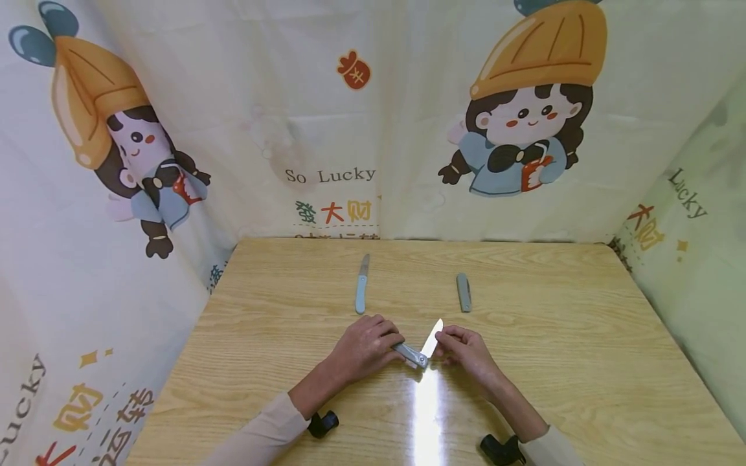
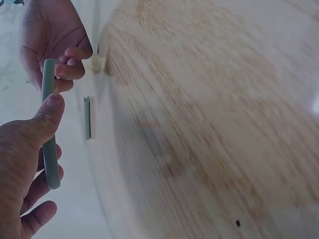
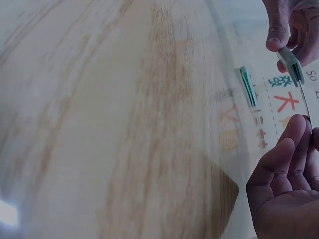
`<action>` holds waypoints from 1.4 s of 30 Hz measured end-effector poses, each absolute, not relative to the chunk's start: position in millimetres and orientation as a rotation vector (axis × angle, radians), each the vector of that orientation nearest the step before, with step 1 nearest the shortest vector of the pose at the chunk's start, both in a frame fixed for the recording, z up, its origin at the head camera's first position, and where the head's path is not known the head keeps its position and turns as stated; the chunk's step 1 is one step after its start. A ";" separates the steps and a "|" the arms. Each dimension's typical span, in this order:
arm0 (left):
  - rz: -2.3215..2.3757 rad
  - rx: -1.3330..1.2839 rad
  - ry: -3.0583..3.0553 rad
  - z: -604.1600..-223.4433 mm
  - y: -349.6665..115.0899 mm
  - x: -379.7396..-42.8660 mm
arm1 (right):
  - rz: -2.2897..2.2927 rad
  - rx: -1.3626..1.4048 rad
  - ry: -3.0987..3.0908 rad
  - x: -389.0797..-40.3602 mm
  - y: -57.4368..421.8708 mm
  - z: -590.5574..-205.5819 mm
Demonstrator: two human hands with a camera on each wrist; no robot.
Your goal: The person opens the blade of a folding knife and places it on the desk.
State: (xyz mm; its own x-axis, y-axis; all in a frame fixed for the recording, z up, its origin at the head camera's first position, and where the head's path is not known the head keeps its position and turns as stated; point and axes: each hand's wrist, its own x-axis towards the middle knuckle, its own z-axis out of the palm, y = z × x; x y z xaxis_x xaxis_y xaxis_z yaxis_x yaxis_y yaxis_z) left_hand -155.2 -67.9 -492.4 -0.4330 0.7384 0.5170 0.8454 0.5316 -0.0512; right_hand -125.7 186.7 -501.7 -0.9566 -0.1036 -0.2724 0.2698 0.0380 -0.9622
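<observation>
Above the wooden table, my left hand (image 1: 364, 343) grips the grey-green handle (image 1: 411, 355) of a folding knife. Its bright blade (image 1: 431, 339) stands out at an angle from the handle. My right hand (image 1: 469, 353) pinches that blade between thumb and fingers, as the right wrist view also shows. In the left wrist view, my left thumb (image 2: 47, 112) presses along the handle, and the blade is hidden there. Beyond my left hand lies a knife with a light blue handle (image 1: 361, 294), its blade out. A folded grey-green pocket knife (image 1: 463, 292) lies beyond my right hand.
A wood-grain table (image 1: 280, 285) spreads under both hands. Printed cloth (image 1: 408, 129) hangs behind it and on both sides. Black devices sit at the left wrist (image 1: 323, 424) and the right wrist (image 1: 501, 450). A bright reflection streaks the table's front.
</observation>
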 end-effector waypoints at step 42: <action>-0.346 -1.098 -2.317 -500.6 -72.2 -152.5 | -2.029 0.173 2.015 -124.7 192.6 -499.7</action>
State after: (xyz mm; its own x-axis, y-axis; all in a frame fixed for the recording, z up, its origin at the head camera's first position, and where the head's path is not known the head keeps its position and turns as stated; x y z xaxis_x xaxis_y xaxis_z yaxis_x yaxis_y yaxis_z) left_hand -152.5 -72.2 -500.6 -0.5168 0.6327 0.5767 0.7735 0.6338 -0.0022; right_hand -124.7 192.6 -499.7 -0.9547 -0.1103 -0.2762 0.2770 0.0087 -0.9608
